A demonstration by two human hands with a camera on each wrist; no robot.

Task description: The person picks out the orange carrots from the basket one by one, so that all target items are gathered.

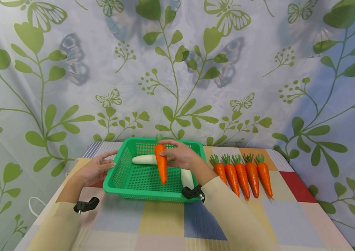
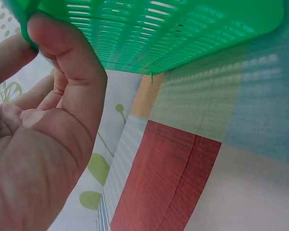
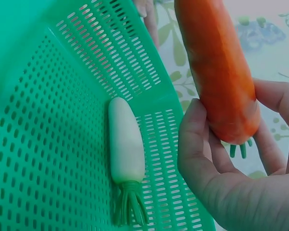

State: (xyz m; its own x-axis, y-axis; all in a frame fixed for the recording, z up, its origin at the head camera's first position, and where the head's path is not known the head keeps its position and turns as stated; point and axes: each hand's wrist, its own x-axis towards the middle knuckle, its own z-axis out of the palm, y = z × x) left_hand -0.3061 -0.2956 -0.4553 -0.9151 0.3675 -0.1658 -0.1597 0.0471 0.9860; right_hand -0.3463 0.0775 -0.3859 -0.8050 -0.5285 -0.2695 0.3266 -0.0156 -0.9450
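My right hand (image 1: 181, 155) holds an orange carrot (image 1: 162, 165) by its thick upper end, over the green basket (image 1: 110, 190). In the right wrist view, the thumb and fingers close round the carrot (image 3: 221, 67) near its short green stalks. On the basket's left side my left hand (image 1: 93, 171) grips the rim, with a fingertip against the green plastic in the left wrist view. Inside the basket, a white radish (image 1: 143, 159) lies along the back wall. A second white radish (image 1: 187, 179) lies at the right side, partly hidden by my right forearm.
Several carrots (image 1: 252, 179) lie side by side on the table to the right of the basket, green tops toward the back. A patchwork tablecloth (image 1: 161, 219) covers the table. Behind it hangs a curtain (image 1: 177, 69) printed with leaves and butterflies.
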